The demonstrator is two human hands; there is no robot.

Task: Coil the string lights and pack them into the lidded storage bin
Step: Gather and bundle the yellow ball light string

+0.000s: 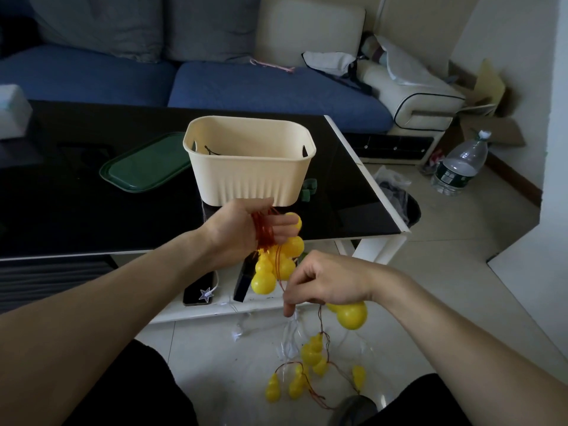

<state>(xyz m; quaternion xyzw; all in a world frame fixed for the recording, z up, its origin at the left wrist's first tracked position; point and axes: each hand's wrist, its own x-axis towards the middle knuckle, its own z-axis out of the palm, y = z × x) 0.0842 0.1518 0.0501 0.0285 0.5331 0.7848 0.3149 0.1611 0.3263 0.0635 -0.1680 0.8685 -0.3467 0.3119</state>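
Left hand [246,229]: wire loops clasped | Right hand [322,287]: pinching wire | String lights [310,355]: light, limp, tangle-prone; grip wire, not bulbs | Bin [249,167]: table's near-right corner

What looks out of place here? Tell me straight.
Part of the yellow gourd string lights trails loose on the floor tiles, uncoiled, below the right hand. The green lid lies off the cream bin, expected while packing.
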